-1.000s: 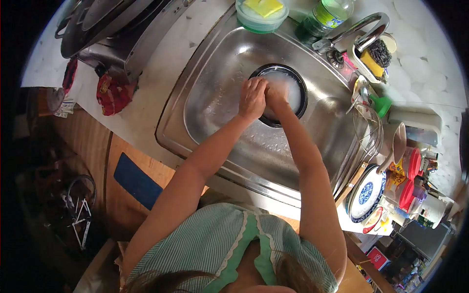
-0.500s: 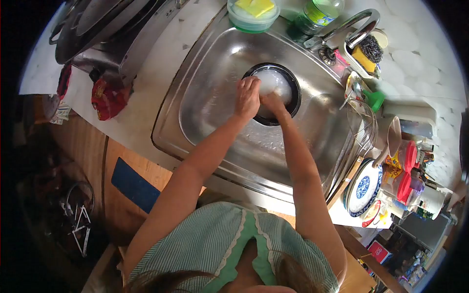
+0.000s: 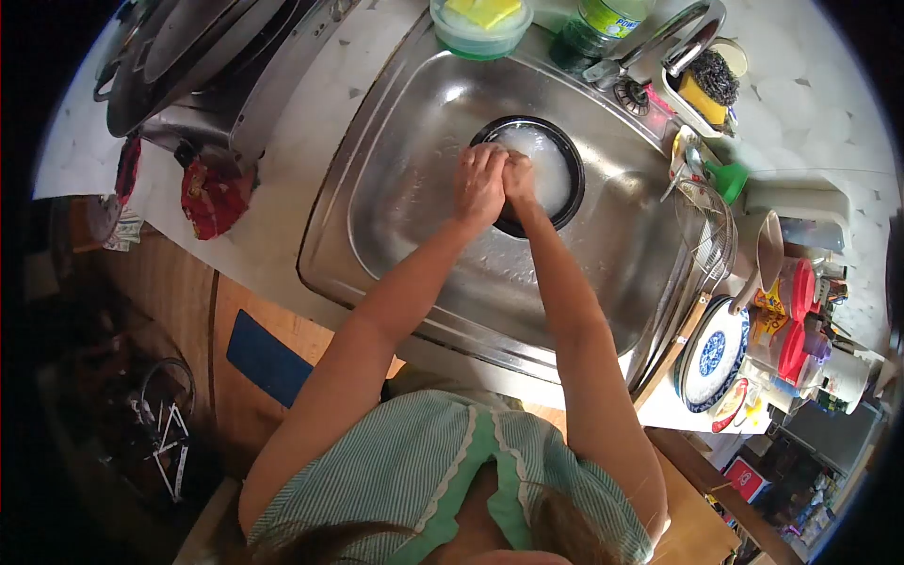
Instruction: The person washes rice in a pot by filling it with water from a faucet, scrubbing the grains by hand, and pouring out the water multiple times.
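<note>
A round black bowl (image 3: 575, 162) filled with whitish, foamy water stands in the steel sink (image 3: 395, 188). Over its left rim, my left hand (image 3: 478, 185) is closed with its fingers curled. Against it, above the water, sits my right hand (image 3: 519, 177), also closed, its fingers bunched together. The two hands touch at the fingers. Whatever lies between them, if anything, is hidden by the knuckles. The bowl's left side is covered by the hands.
Behind the sink stand a tub with a yellow sponge (image 3: 482, 13), a green bottle (image 3: 593, 33) and the faucet (image 3: 697, 38). A strainer (image 3: 706, 231) and plates (image 3: 713, 358) line the right side. Dark pans (image 3: 179, 71) and a red cloth (image 3: 215, 200) lie left.
My right hand has come up and left out of the foamy water to meet my left hand. My left hand stays at the bowl's left rim. The view has shifted slightly.
</note>
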Demonstrator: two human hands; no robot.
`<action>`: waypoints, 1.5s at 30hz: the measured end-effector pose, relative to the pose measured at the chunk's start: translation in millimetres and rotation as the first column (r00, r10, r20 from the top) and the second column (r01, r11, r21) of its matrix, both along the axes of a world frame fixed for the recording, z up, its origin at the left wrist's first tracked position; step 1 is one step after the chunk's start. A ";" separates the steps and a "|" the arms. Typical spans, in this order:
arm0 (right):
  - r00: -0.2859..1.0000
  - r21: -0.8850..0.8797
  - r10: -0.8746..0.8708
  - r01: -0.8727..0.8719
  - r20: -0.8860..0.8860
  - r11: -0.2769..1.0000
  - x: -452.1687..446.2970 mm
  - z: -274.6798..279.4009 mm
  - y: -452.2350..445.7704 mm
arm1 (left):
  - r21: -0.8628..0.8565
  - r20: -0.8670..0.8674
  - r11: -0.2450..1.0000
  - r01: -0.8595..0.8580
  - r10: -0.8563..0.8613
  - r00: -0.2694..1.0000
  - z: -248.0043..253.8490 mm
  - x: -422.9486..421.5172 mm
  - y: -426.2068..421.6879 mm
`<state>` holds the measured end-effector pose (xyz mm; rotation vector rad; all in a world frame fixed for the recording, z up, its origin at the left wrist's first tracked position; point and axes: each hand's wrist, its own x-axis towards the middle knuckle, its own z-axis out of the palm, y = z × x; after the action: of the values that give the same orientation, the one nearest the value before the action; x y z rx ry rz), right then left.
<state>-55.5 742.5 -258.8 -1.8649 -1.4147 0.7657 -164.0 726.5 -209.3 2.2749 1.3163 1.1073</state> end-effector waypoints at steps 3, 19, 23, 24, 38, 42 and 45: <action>0.945 -0.095 0.145 -0.122 0.292 0.988 8.1 -5.1 5.0 | 0.100 -0.160 0.995 -0.001 0.017 0.987 -0.9 0.7 0.5; 0.976 -0.117 -0.158 0.176 0.151 0.977 43.9 5.0 -19.8 | -0.664 -0.108 0.747 -0.037 -0.046 0.993 -38.0 50.7 44.9; 0.777 -0.117 0.397 -0.392 0.489 0.912 58.4 -4.4 -22.6 | -0.767 0.088 0.641 0.034 0.052 0.995 -54.8 49.7 53.9; 0.845 0.026 0.342 -0.386 0.410 0.922 58.5 -6.7 -26.3 | -0.822 0.166 0.565 0.071 0.118 0.979 -46.8 51.0 52.4; 0.710 -0.214 -0.345 0.270 -0.614 0.939 22.3 37.9 -38.0 | -0.663 0.334 0.748 0.041 0.247 0.910 -19.8 53.4 27.5; 0.765 -0.156 -0.400 0.375 -0.505 0.914 15.2 50.9 -40.0 | -0.828 0.246 0.559 -0.042 0.430 0.869 22.9 56.0 13.5; 0.853 -0.040 -0.426 0.435 -0.302 0.900 9.1 53.9 -36.4 | -0.782 0.357 0.622 0.035 0.401 0.844 4.5 56.5 20.2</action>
<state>-46.4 706.1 -204.9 -1.8505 -0.7685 0.7548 -107.6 746.7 -204.8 1.1251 1.4347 0.8542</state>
